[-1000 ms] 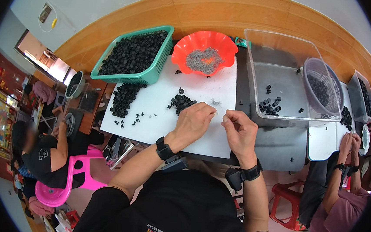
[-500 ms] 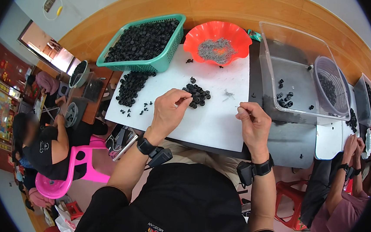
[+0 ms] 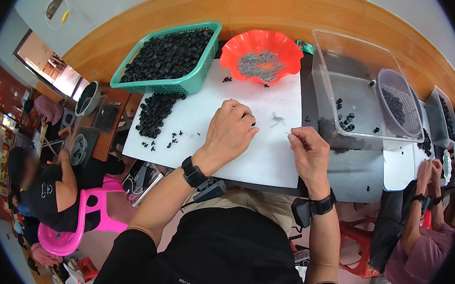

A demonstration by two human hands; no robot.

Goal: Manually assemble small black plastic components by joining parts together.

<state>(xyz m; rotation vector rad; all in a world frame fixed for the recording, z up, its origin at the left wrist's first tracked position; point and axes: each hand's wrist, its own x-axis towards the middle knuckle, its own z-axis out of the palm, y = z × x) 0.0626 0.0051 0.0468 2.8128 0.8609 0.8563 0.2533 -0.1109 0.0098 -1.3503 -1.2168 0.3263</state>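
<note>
My left hand [image 3: 227,136] is cupped palm-down over the pile of small black parts in the middle of the white board [image 3: 260,163]. Its fingers are curled in, and a black part [image 3: 253,124] shows between fingertips and thumb; nearly all of the pile is hidden. Above the board's right edge, my right hand [image 3: 310,155] is pinched, thumb against forefinger, on a thin pale pin [image 3: 289,133] whose tip sticks out to the left. Beyond it lies a small heap of grey pins [image 3: 277,118].
A green basket [image 3: 201,70] full of black parts stands behind a spread of them [image 3: 157,113]. A red wavy bowl [image 3: 235,44] holds grey pins. At right are a clear bin [image 3: 369,136] and a purple basket [image 3: 413,127]. Other people sit at both sides.
My left hand has moved right and come down over the black pile, which showed before. My right hand keeps its pinch in nearly the same place. The view has shifted slightly.
</note>
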